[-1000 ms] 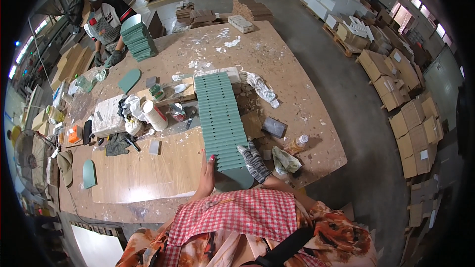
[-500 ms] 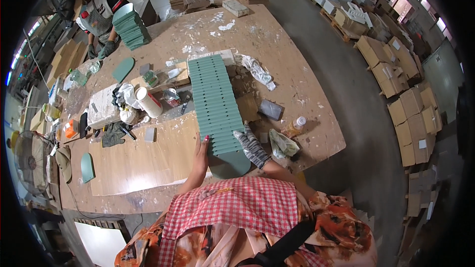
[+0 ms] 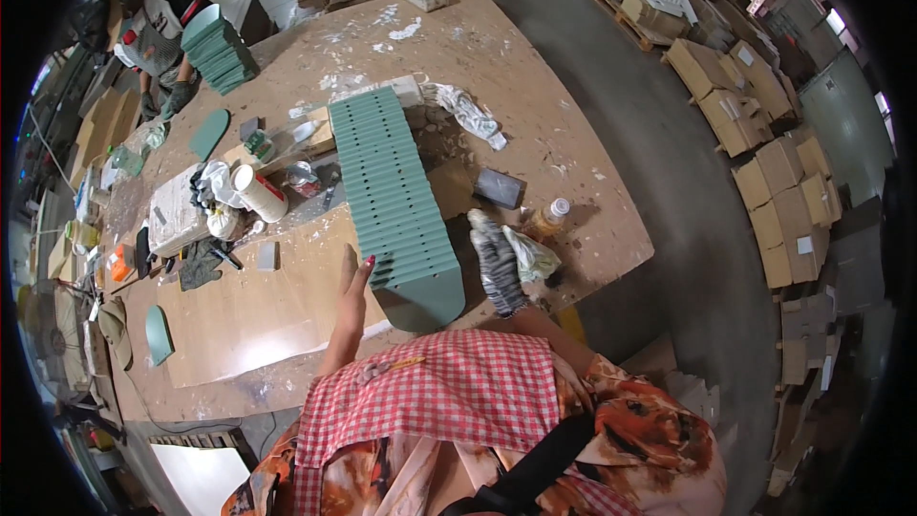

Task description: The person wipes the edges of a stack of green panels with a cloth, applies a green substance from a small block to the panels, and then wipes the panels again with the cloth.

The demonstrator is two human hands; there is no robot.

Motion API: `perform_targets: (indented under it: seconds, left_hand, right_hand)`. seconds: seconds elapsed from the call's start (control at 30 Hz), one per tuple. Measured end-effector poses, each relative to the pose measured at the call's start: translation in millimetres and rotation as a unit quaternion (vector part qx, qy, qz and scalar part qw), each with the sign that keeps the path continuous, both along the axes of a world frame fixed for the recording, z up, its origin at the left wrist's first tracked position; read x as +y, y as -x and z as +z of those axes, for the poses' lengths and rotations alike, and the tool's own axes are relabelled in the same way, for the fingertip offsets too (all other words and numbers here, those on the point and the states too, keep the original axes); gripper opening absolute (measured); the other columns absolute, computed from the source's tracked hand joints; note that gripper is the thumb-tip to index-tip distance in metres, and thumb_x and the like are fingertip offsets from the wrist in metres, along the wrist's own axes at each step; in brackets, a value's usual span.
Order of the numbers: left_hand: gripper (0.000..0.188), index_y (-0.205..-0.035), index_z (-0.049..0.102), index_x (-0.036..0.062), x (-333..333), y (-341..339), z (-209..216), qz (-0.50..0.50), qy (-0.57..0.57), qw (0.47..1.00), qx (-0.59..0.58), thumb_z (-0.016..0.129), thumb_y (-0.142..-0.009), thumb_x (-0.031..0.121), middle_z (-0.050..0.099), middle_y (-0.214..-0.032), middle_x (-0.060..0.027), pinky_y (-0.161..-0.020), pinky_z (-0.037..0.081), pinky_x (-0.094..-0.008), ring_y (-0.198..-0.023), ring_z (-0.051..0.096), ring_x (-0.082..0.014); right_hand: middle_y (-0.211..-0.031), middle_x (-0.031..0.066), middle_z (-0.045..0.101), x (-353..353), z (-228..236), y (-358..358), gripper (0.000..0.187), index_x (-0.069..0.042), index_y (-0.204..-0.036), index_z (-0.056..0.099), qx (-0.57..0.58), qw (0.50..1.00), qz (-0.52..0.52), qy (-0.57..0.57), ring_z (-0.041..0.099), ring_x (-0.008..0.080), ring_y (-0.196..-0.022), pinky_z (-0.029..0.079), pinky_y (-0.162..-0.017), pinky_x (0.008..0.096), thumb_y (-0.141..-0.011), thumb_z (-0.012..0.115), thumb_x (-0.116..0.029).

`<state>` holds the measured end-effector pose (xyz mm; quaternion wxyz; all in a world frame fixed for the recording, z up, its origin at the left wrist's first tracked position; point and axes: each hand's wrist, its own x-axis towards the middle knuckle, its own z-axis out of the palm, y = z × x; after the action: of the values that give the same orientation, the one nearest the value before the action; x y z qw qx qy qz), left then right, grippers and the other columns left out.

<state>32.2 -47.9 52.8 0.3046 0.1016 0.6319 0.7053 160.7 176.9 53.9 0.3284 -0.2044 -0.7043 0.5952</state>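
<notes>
A long overlapped row of green boards (image 3: 396,191) with small dark holes lies on the workbench in front of me. Its nearest board has a rounded end facing me. My left hand (image 3: 352,291), bare with painted nails, is at the row's left edge near the front, its fingers stretched out. To the right of the row, apart from it, is my right hand (image 3: 496,263) in a grey striped glove, fingers extended and nothing visible in them. Just beside that glove lies a crumpled pale cloth (image 3: 533,256).
A clear bottle (image 3: 551,215) and a grey block (image 3: 499,188) lie to the right. On the left are a white canister (image 3: 259,193), a dark glove (image 3: 202,263) and a loose green board (image 3: 159,334). Across the bench a person (image 3: 158,48) works beside a green stack (image 3: 219,53).
My right hand has come off the row's right edge and moved outward, toward the pale cloth. My left hand stays by the left edge. The whole view has shifted slightly.
</notes>
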Motion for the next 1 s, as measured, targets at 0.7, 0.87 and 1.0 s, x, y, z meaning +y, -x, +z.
perform_targets:
  seconds: [0.7, 0.87, 1.0]
  left_hand:
    - [0.108, -0.149, 0.007, -0.0019, -3.3, -19.8, -40.4, -0.106, 0.096, 0.977, 0.159, 0.082, -0.072, 0.013, 0.025, -0.151, -0.0209, -0.112, 0.025, -0.035, -0.137, 0.03, -0.0268]
    - [0.104, -0.148, 0.014, -0.0015, 4.0, -28.5, -32.4, -0.081, 0.058, 0.99, 0.096, 0.082, -0.07, 0.012, 0.037, -0.142, -0.019, -0.109, 0.031, -0.0368, -0.132, 0.036, -0.0259]
    - [0.097, -0.146, 0.021, -0.0008, -5.6, -19.2, -72.4, -0.053, 0.075, 0.99, 0.106, 0.079, -0.07, 0.01, 0.042, -0.138, -0.0168, -0.108, 0.033, -0.0374, -0.128, 0.041, -0.0256]
  right_hand:
    - [-0.092, 0.0142, 0.066, 54.5, -12.8, -68.9, 0.03, -0.009, -0.114, 0.066, -0.253, 0.947, -0.065, -0.185, 0.064, 0.0258, -0.081, 0.051, -0.078, 0.0384, -0.088, 0.06, -0.023]
    - [-0.084, 0.0107, 0.062, 1.6, 50.7, -15.3, 0.041, -0.018, -0.126, 0.061, -0.07, 0.961, 0.085, -0.255, 0.06, 0.0235, -0.077, 0.051, -0.072, 0.0377, -0.085, 0.064, -0.023]
    - [-0.096, 0.014, 0.064, -45.5, 69.9, 35.3, 0.033, -0.02, -0.115, 0.067, -0.191, 0.869, 0.196, -0.412, 0.059, 0.0296, -0.086, 0.048, -0.081, 0.0415, -0.082, 0.065, -0.028]
